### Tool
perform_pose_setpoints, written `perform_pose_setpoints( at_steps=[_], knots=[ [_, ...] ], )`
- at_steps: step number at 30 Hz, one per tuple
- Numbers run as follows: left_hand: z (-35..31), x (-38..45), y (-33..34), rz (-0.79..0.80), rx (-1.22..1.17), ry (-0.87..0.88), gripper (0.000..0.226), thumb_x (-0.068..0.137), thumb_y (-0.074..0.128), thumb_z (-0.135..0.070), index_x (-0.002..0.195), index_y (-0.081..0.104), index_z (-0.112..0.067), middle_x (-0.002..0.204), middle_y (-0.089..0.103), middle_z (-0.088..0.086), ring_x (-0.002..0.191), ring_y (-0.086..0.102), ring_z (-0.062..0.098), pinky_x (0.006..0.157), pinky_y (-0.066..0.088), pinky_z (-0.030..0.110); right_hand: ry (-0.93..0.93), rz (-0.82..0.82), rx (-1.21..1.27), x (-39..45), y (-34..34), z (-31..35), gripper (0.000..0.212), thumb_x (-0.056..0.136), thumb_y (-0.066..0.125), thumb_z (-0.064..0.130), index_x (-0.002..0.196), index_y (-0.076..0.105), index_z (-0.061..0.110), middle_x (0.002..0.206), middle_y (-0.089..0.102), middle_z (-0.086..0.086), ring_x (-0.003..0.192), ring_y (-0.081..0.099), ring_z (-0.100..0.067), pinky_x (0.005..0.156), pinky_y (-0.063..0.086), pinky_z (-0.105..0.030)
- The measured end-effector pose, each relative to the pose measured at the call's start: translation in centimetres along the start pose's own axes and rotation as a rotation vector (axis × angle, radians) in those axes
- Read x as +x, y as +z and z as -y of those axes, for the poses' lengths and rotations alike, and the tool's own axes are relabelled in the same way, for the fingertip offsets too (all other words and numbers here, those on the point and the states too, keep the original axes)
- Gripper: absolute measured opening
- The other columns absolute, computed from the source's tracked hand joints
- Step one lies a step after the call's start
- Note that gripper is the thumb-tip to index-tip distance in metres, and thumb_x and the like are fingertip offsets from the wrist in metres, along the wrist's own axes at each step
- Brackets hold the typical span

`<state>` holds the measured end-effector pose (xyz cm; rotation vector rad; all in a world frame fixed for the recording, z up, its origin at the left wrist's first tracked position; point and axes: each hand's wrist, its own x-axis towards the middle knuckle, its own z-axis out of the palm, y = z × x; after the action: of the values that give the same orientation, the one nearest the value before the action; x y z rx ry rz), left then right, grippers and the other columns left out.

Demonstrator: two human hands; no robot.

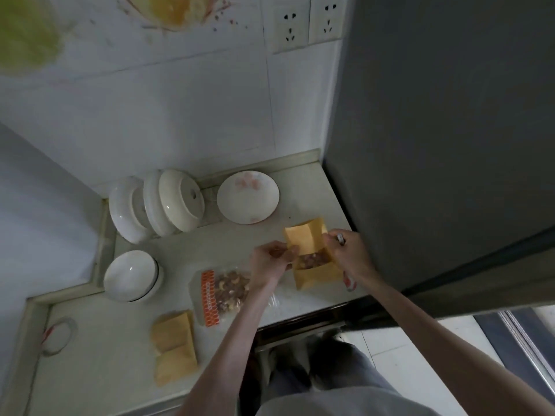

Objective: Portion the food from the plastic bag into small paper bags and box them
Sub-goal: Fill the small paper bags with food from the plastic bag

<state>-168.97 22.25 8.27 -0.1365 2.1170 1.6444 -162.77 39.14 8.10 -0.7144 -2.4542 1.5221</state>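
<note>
Two hands pinch one small paper bag (312, 259) over the counter (120, 340): left hand (270, 261) and right hand (345, 250) hold its mouth open, nuts inside; if either pinch slips, the bag likely tips, spilling beside the plastic bag (223, 292)

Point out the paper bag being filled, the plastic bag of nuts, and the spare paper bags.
Open paper bag (303, 240), head view: on its raised back panel.
Plastic bag of nuts (228, 291), head view: on the nuts showing through.
Spare paper bags (172, 346), head view: middle of the flat pile.
</note>
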Motion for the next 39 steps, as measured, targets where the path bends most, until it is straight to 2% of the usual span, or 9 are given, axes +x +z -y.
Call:
perform_pose_setpoints(
  at_steps=[4, 8, 13, 18, 22, 28, 33, 36, 39],
  knots=[
    [4.5, 1.5, 1.9, 0.03, 0.254, -0.042, 0.02, 0.075, 0.076, -0.008, 0.066, 0.072, -0.026, 0.068, 0.074, -0.004, 0.072, 0.072, 0.015, 0.065, 0.059, 0.033, 0.072, 0.059, -0.138, -0.1, 1.3, -4.2, 0.036, 0.087, 0.06, 0.013, 0.055, 0.046, 0.023, 0.05, 0.037, 0.011, 0.044, 0.035, 0.003, 0.049, 0.027, -0.021],
    [6.7, 2.3, 3.2, -0.016, 0.271, -0.125, 0.008, 0.074, 0.079, -0.011, 0.072, 0.075, -0.018, 0.07, 0.074, 0.003, 0.072, 0.072, 0.021, 0.065, 0.059, 0.035, 0.158, 0.144, -0.224, 0.9, 1.8, -6.8, 0.029, 0.089, 0.058, 0.015, 0.06, 0.054, 0.015, 0.054, 0.046, 0.007, 0.053, 0.042, -0.002, 0.048, 0.03, -0.02],
    [7.2, 4.2, 4.4, -0.037, 0.253, -0.134, 0.011, 0.074, 0.074, -0.003, 0.084, 0.078, -0.003, 0.079, 0.075, 0.013, 0.075, 0.073, 0.023, 0.071, 0.061, 0.038, 0.212, 0.104, -0.262, 3.0, 2.6, -7.7, 0.052, 0.087, 0.057, 0.009, 0.049, 0.024, 0.023, 0.047, 0.023, 0.01, 0.046, 0.024, -0.002, 0.039, 0.025, -0.014],
    [8.0, 7.5, 5.1, -0.046, 0.254, -0.147, 0.012, 0.073, 0.074, -0.006, 0.084, 0.078, -0.009, 0.078, 0.075, 0.008, 0.074, 0.072, 0.019, 0.075, 0.061, 0.04, 0.286, 0.129, -0.294, 6.4, 3.8, -9.4, 0.036, 0.085, 0.054, 0.013, 0.052, 0.041, 0.007, 0.054, 0.036, -0.001, 0.051, 0.036, -0.011, 0.045, 0.024, -0.026],
    [9.0, 9.9, 6.0, -0.051, 0.261, -0.147, 0.015, 0.071, 0.076, -0.01, 0.086, 0.078, -0.01, 0.079, 0.076, 0.008, 0.074, 0.073, 0.019, 0.073, 0.062, 0.041, 0.293, 0.124, -0.349, 8.6, 4.1, -10.4, 0.036, 0.085, 0.055, 0.016, 0.053, 0.039, 0.014, 0.05, 0.036, 0.002, 0.045, 0.034, -0.009, 0.039, 0.023, -0.024],
    [10.3, 11.1, 5.8, -0.041, 0.34, -0.124, 0.021, 0.076, 0.072, -0.007, 0.097, 0.078, -0.009, 0.094, 0.077, 0.007, 0.085, 0.07, 0.011, 0.07, 0.05, 0.015, 0.3, 0.183, -0.445, 9.6, 4.4, -10.9, 0.043, 0.086, 0.054, 0.013, 0.05, 0.03, 0.014, 0.049, 0.03, 0.0, 0.047, 0.034, -0.015, 0.044, 0.019, -0.027],
    [9.1, 9.7, 2.4, -0.072, 0.258, -0.057, 0.029, 0.088, 0.062, -0.002, 0.115, 0.07, -0.008, 0.107, 0.074, 0.003, 0.089, 0.065, 0.003, 0.075, 0.043, -0.002, 0.356, 0.158, -0.414, 9.1, 4.2, -9.8, 0.031, 0.094, 0.038, 0.016, 0.064, 0.043, 0.013, 0.07, 0.048, -0.006, 0.068, 0.049, -0.021, 0.049, 0.031, -0.026],
    [8.9, 7.0, -1.3, -0.132, 0.186, 0.03, 0.03, 0.089, 0.057, 0.003, 0.115, 0.068, -0.008, 0.105, 0.073, 0.002, 0.093, 0.069, 0.006, 0.086, 0.053, 0.017, 0.317, 0.159, -0.358, 8.4, 4.2, -8.1, 0.03, 0.098, 0.03, 0.022, 0.084, 0.052, 0.007, 0.082, 0.051, -0.006, 0.072, 0.051, -0.022, 0.059, 0.04, -0.031],
    [10.0, 3.4, -5.4, -0.245, 0.099, 0.012, 0.023, 0.091, 0.058, 0.003, 0.106, 0.07, -0.008, 0.099, 0.074, 0.002, 0.085, 0.071, 0.013, 0.075, 0.059, 0.028, 0.228, 0.192, -0.352, 7.9, 4.6, -6.2, 0.035, 0.101, 0.029, 0.026, 0.088, 0.055, 0.006, 0.084, 0.052, -0.005, 0.073, 0.052, -0.019, 0.064, 0.041, -0.03]
  ],
)
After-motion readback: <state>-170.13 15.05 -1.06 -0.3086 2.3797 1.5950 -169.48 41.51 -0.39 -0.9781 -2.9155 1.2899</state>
